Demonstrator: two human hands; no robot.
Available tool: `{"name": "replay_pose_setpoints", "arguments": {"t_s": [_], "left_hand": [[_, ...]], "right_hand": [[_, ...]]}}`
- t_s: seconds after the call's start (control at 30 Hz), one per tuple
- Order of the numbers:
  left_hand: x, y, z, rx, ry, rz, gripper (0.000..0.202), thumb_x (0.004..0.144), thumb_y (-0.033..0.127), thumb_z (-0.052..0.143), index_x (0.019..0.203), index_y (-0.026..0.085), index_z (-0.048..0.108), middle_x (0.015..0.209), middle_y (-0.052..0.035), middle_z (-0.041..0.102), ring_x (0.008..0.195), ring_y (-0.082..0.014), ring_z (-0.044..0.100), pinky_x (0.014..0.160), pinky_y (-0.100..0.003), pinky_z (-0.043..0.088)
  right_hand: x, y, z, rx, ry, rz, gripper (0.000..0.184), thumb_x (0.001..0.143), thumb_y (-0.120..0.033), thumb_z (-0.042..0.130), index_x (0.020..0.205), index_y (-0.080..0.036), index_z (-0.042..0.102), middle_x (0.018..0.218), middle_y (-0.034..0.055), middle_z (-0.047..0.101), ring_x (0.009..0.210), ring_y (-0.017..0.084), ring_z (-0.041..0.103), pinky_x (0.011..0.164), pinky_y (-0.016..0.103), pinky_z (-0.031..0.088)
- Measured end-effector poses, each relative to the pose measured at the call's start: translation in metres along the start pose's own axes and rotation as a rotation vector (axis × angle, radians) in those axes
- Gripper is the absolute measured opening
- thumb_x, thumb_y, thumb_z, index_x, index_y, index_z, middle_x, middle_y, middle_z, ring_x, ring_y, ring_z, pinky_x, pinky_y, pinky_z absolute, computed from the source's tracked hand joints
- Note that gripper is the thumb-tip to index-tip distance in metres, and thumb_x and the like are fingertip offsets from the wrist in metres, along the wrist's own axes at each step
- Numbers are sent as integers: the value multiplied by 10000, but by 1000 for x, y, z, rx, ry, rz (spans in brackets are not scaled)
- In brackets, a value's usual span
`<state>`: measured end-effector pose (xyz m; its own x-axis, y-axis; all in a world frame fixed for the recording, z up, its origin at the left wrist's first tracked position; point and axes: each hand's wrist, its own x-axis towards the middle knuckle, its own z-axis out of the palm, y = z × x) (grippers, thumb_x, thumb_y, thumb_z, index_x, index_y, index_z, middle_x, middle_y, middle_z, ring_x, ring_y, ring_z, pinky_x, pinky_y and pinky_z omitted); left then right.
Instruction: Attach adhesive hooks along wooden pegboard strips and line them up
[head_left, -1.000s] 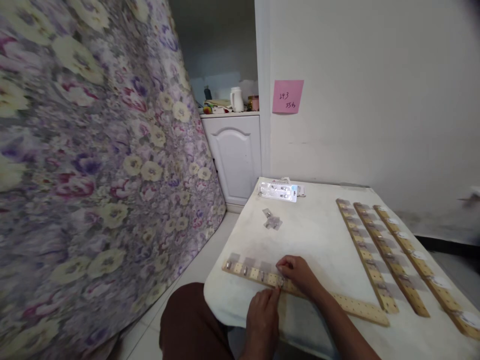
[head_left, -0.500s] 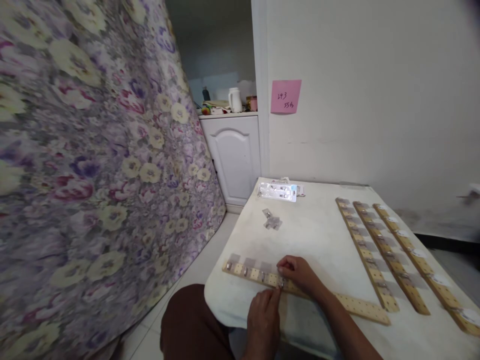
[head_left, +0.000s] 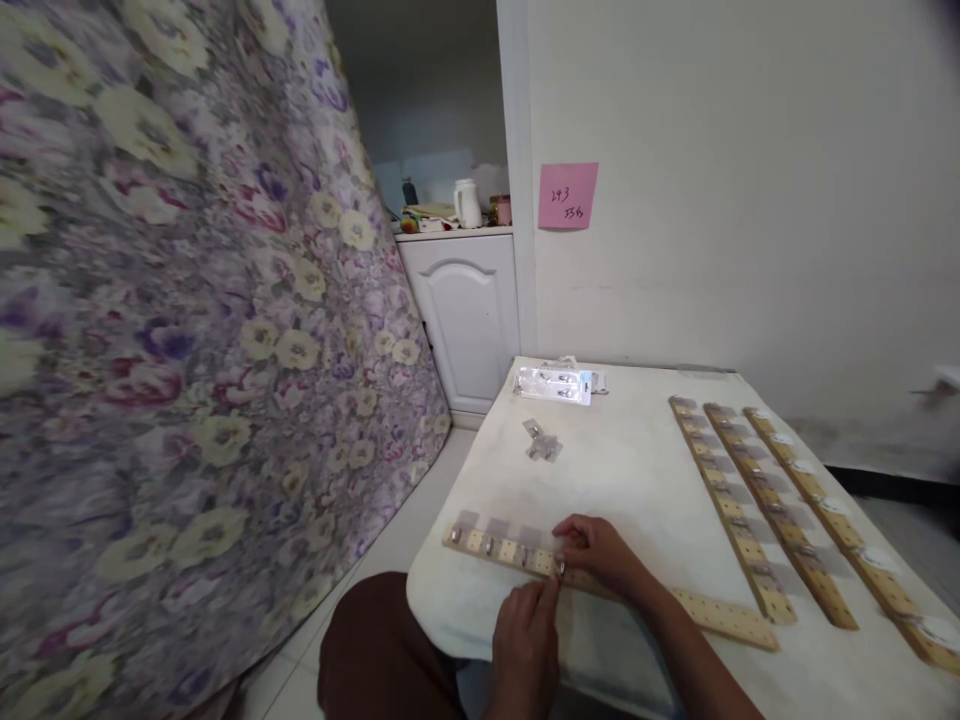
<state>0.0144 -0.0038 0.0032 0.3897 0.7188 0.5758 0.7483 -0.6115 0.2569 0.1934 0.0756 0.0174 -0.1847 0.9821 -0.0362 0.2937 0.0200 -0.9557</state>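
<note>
A long wooden strip with rows of holes (head_left: 724,614) lies slanting along the near side of the table. Towards its left end, small shiny metal pieces (head_left: 490,545) sit at intervals, each with a clear plastic card (head_left: 498,528) sticking out on the far side. My left hand (head_left: 525,635) is at the near edge, its fingers curled and a fingertip against the strip beside the fourth metal piece (head_left: 560,567). From the far side, my right hand (head_left: 596,550) is closed in a pinch over that piece's clear card, which the fingers partly hide.
Three similar fitted strips (head_left: 731,492) lie side by side on the right of the white table (head_left: 622,440). Several loose carded pieces (head_left: 543,442) and a clear package (head_left: 553,384) lie farther back. A floral curtain (head_left: 225,350) hangs at the left.
Both hands stay at the same metal piece. The right fingers have shifted slightly over it, and the metal shows a little more clearly. The view has moved slightly.
</note>
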Motion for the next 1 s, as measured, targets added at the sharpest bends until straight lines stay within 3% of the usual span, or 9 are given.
{"name": "replay_pose_setpoints", "arguments": {"t_s": [0.43, 0.67, 1.0], "left_hand": [[1, 0, -1, 2, -10, -16, 525, 762, -10, 363, 1233, 184, 492, 954, -79, 611, 846, -191, 568, 712, -341, 514], [1, -1, 0, 41, 0, 6, 471, 785, 3, 359, 1207, 157, 502, 967, -88, 615, 857, -199, 574, 717, -356, 523], [3, 1, -1, 64, -33, -26, 491, 755, -6, 372, 1197, 153, 513, 965, -86, 621, 850, -200, 579, 725, -356, 518]], "right_hand": [[2, -2, -1, 24, -10, 18, 302, 583, -188, 710, 882, -151, 691, 730, 5, 634, 685, 144, 573, 632, 238, 430], [9, 2, 1, 26, -8, 54, 264, 545, -161, 714, 807, -162, 685, 677, -17, 618, 631, 126, 540, 567, 219, 393], [7, -1, -5, 93, -70, 50, 313, 566, -246, 734, 859, -151, 681, 710, -8, 637, 645, 127, 554, 596, 228, 409]]}}
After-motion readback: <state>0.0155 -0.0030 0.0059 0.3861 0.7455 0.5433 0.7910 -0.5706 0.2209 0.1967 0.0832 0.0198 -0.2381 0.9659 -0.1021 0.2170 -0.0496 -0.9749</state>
